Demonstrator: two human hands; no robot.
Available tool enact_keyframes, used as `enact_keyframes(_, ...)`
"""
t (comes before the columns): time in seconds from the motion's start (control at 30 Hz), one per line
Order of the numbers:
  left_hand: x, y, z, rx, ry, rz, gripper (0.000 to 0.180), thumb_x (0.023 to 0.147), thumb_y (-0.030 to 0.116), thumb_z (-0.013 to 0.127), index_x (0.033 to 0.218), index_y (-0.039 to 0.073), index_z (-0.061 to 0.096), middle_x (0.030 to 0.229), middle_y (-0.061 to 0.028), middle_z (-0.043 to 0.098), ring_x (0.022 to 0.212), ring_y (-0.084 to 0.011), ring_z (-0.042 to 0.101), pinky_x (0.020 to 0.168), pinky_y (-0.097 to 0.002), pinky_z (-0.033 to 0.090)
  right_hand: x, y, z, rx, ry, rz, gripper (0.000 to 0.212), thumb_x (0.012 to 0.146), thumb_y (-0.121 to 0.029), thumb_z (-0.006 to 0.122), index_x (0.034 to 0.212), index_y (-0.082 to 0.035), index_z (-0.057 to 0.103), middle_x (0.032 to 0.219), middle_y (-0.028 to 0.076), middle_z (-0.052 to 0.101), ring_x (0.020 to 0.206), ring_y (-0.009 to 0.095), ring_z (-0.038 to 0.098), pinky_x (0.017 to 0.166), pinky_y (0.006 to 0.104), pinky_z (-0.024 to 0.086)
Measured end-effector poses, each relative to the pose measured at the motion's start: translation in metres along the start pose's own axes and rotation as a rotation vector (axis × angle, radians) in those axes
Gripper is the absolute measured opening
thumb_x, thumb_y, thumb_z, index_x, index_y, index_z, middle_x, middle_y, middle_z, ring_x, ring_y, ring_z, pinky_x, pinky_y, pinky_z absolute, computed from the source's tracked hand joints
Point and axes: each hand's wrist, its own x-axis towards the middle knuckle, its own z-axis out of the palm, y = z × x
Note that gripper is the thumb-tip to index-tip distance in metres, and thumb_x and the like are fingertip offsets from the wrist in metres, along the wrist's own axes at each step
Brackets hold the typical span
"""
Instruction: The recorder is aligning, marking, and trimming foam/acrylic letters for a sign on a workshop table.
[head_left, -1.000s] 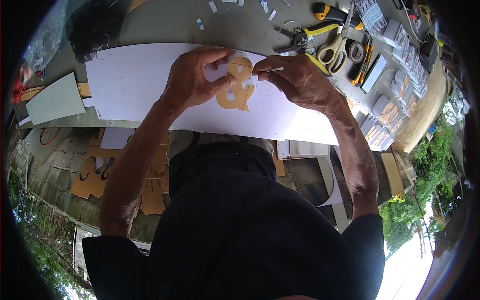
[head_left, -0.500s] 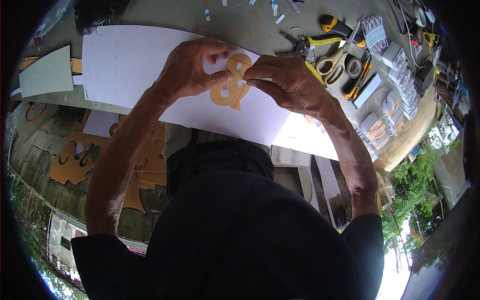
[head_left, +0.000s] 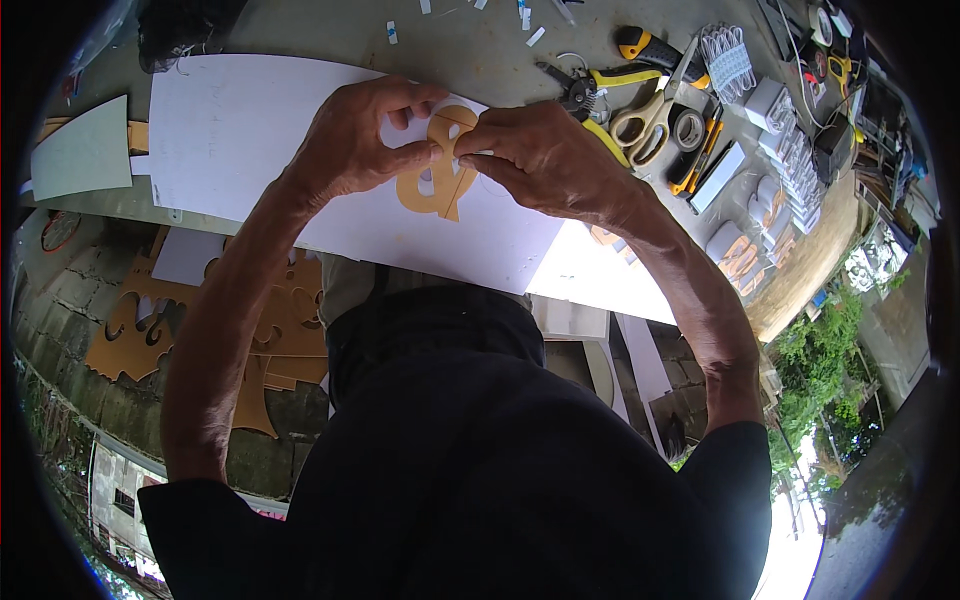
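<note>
A tan ampersand-shaped cutout [head_left: 456, 187] with a thin dark line across it is held just over a large white sheet [head_left: 250, 120]. My left hand [head_left: 362, 140] grips its left side between thumb and fingers. On the opposite edge, the fingertips of my right hand [head_left: 550, 158] are pinched together against the cutout. A small pale sliver shows by those right fingertips, but I cannot make out what it is. Part of the cutout's right edge is hidden by the fingers.
Right of my hands lie wire strippers [head_left: 580, 95], scissors [head_left: 645, 128], a tape roll [head_left: 689, 130], a utility knife [head_left: 697, 160] and coiled white cord [head_left: 728, 62]. A black plastic bag [head_left: 185, 30] sits back left. Below the table are brown cut-out sheets [head_left: 130, 320].
The view has shifted slightly, so the table and hands appear a little further left. Both hands keep nearly the same grip on the ampersand cutout.
</note>
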Motion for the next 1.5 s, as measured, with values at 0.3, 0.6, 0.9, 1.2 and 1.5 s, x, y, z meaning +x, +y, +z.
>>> enact_keyframes(0.3, -0.002, -0.004, 0.001, -0.069, -0.026, -0.001, 0.059, 0.077, 0.018, 0.088, 0.131, 0.008, 0.068, 0.099, -0.0022, 0.064, 0.086, -0.0138, 0.053, 0.081, -0.0294, 0.051, -0.001, -0.003, 0.004, -0.252, 0.037, -0.096, 0.012, 0.090, -0.005, 0.074, 0.097, -0.004, 0.065, 0.085, 0.011, 0.070, 0.068, 0.028, 0.071, 0.058, 0.0370, 0.057)
enact_keyframes(0.6, 0.000, -0.001, 0.000, -0.070, -0.029, -0.007, 0.058, 0.078, 0.018, 0.088, 0.131, 0.007, 0.068, 0.099, -0.0024, 0.065, 0.086, -0.0142, 0.054, 0.082, -0.0298, 0.052, -0.004, -0.011, 0.002, -0.319, 0.051, -0.064, 0.013, 0.089, -0.003, 0.074, 0.099, -0.004, 0.065, 0.085, 0.010, 0.068, 0.068, 0.027, 0.070, 0.059, 0.0372, 0.057)
enact_keyframes(0.9, -0.002, -0.002, 0.000, -0.073, -0.027, -0.017, 0.058, 0.077, 0.020, 0.088, 0.130, 0.007, 0.069, 0.099, -0.0026, 0.065, 0.086, -0.0145, 0.054, 0.083, -0.0306, 0.052, -0.007, -0.007, 0.005, -0.138, 0.106, -0.064, 0.015, 0.091, -0.005, 0.074, 0.103, -0.004, 0.067, 0.088, 0.010, 0.070, 0.069, 0.026, 0.070, 0.061, 0.0362, 0.057)
enact_keyframes(1.2, -0.002, 0.000, -0.001, 0.023, -0.040, -0.007, 0.057, 0.079, 0.024, 0.088, 0.129, 0.006, 0.069, 0.099, -0.0042, 0.068, 0.084, -0.0156, 0.057, 0.083, -0.0304, 0.053, -0.027, -0.040, -0.019, -0.057, 0.372, 0.071, 0.006, 0.091, -0.004, 0.074, 0.095, 0.000, 0.072, 0.085, 0.010, 0.072, 0.064, 0.021, 0.071, 0.055, 0.0330, 0.056)
enact_keyframes(1.5, 0.004, 0.000, -0.002, 0.092, -0.083, 0.076, 0.051, 0.081, 0.027, 0.086, 0.126, 0.008, 0.072, 0.103, -0.0048, 0.072, 0.086, -0.0160, 0.062, 0.082, -0.0315, 0.055, -0.095, -0.105, 0.083, 0.401, 0.872, 0.679, 0.010, 0.091, -0.002, 0.075, 0.100, -0.001, 0.071, 0.088, 0.008, 0.075, 0.077, 0.016, 0.074, 0.070, 0.0290, 0.058)
